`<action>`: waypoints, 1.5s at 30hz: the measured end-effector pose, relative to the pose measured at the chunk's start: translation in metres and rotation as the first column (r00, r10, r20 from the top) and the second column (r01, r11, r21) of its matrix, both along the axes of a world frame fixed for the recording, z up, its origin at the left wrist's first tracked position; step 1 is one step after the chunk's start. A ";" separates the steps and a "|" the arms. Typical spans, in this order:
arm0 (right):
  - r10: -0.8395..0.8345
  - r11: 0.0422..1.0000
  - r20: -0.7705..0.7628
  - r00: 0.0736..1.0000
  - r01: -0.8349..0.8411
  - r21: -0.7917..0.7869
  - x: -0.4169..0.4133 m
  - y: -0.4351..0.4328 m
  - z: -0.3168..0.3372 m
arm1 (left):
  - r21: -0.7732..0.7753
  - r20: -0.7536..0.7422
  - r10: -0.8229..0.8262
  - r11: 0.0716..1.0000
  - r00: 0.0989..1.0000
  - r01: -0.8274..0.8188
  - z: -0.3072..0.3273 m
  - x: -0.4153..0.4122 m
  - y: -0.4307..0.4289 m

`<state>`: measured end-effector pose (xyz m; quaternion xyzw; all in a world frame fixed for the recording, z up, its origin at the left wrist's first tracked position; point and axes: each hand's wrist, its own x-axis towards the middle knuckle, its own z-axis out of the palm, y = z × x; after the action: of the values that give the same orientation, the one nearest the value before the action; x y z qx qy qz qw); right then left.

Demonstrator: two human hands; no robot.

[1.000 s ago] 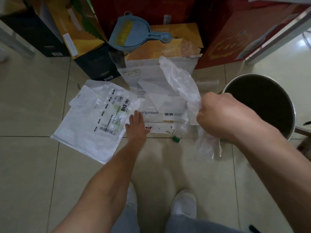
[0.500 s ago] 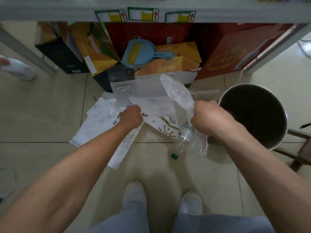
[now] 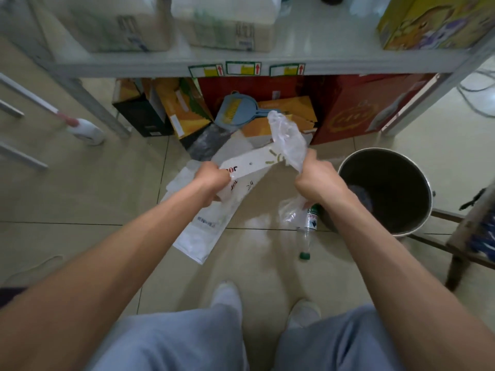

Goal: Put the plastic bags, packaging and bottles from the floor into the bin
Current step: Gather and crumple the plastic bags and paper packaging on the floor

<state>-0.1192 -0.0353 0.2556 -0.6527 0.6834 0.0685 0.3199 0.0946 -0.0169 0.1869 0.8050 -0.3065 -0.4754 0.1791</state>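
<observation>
My left hand (image 3: 214,183) is closed on a bunch of white plastic mailer bags (image 3: 206,226), lifted off the tiled floor and hanging down from the fist. My right hand (image 3: 318,180) grips a crumpled clear plastic bag (image 3: 288,140) that sticks up above the fist, with more clear film hanging below it. A clear plastic bottle (image 3: 308,234) with a green cap hangs or lies just under my right hand; I cannot tell whether it is held. The round dark bin (image 3: 385,156) stands open on the floor immediately right of my right hand.
A metal shelf (image 3: 267,60) with boxes spans the back; under it stand red and orange cartons (image 3: 356,113) and a blue dustpan (image 3: 235,111). A wooden stool (image 3: 471,236) is right of the bin. A white mop head (image 3: 85,131) lies at left. My feet are below.
Both hands have risen from the floor as I straightened up. The left hand, flat on the white bags a second ago, now grips them lifted. The bottle has come into view under the right hand.
</observation>
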 end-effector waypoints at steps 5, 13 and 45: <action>-0.215 0.968 0.433 0.876 0.130 0.216 0.007 0.014 0.017 | -0.136 -0.403 -0.071 0.991 0.912 0.016 0.042 -0.044 0.010; -0.506 0.862 0.558 0.658 0.368 0.348 0.008 0.016 0.021 | -0.337 -0.610 -0.356 0.925 0.708 0.175 0.063 -0.077 0.015; 0.011 1.000 -0.101 0.995 -0.014 -0.025 -0.010 -0.024 -0.025 | 0.540 0.033 -0.846 0.464 0.533 0.702 -0.256 0.032 0.034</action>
<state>-0.1296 -0.0592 0.2301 -0.6567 0.6954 0.0946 0.2761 0.1262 0.0169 -0.0692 0.6511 -0.5413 -0.4353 -0.3059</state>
